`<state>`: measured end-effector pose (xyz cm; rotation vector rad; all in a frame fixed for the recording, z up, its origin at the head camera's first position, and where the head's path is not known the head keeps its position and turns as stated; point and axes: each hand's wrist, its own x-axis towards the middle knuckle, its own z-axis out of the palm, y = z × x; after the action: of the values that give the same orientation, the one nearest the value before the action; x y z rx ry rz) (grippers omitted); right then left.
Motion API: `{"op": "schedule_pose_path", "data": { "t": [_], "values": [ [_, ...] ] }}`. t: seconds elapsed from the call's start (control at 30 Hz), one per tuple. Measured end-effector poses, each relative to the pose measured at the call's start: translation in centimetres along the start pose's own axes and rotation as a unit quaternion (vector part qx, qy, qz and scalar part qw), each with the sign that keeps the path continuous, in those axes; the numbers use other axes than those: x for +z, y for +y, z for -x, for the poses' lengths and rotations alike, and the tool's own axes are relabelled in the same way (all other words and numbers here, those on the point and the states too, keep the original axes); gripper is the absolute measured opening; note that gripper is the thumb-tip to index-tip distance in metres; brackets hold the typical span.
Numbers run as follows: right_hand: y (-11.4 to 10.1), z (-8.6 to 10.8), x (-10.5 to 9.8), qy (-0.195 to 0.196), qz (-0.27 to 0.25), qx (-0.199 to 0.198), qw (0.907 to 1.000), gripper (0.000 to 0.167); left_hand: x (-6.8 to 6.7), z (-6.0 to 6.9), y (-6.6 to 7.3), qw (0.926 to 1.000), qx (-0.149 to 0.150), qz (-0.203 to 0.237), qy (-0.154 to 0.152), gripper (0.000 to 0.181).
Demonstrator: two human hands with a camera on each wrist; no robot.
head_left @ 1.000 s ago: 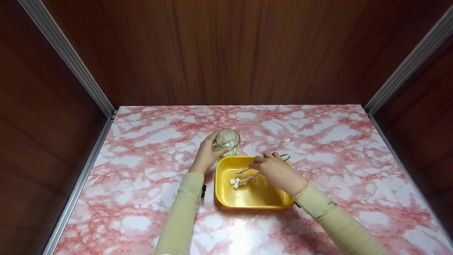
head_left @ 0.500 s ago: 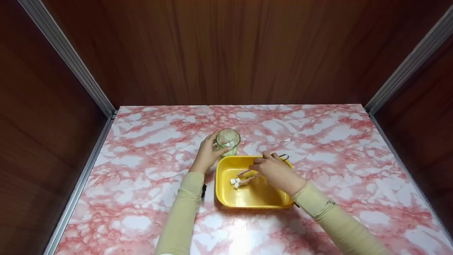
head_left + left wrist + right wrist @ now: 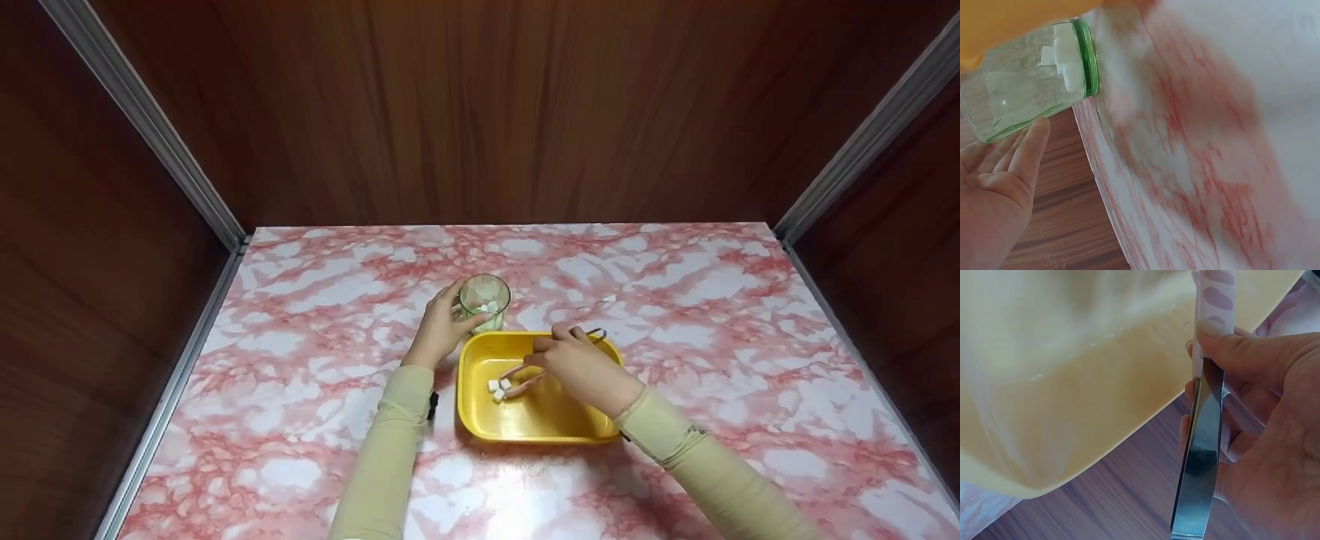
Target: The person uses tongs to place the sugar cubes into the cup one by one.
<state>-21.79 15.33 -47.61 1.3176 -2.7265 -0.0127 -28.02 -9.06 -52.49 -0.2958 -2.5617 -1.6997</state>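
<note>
My left hand (image 3: 441,326) holds a green-tinted glass (image 3: 482,289) upright, thumb on the near side and fingers around the far side. White cubes (image 3: 1070,62) lie at the bottom of the glass. My right hand (image 3: 585,371) pinches a pair of tongs (image 3: 1199,455) with a bare metal bend and pink-spotted white arms. The tips of the tongs reach down into a yellow tub (image 3: 466,405), right beside three small white cubes (image 3: 499,396) grouped on its floor. Whether the tips clasp a cube, I cannot tell.
The glass stands just behind the tub's back left corner. Under everything is a red-and-white marbled tabletop (image 3: 300,420). A brown wood-grain panel (image 3: 480,112) rises behind it, with similar panels at both sides and metal strips in the corners.
The right hand has shifted slightly left, and the arms of the tongs have come closer to the cubes. The nearest cube has moved a little. The left hand and the glass stay in place.
</note>
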Motion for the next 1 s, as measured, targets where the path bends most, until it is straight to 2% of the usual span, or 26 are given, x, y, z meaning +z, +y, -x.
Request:
{"op": "schedule_pose_path", "data": {
  "t": [0.3,0.67,1.0],
  "values": [
    [-0.21,-0.03,0.03,0.002,0.001,-0.005,1.0000,0.039,0.02,-0.04,-0.05,0.9999,0.007,0.015,0.001,0.077],
    [-0.40,0.07,-0.01,0.004,0.017,-0.013,0.9998,0.034,0.02,-0.03,0.01,0.9999,-0.001,-0.010,0.000,0.081],
    [-0.31,0.10,0.07,0.007,0.015,-0.011,0.9998,0.031,0.02,0.03,0.01,1.0000,-0.001,-0.010,0.000,0.080]
  ]
}}
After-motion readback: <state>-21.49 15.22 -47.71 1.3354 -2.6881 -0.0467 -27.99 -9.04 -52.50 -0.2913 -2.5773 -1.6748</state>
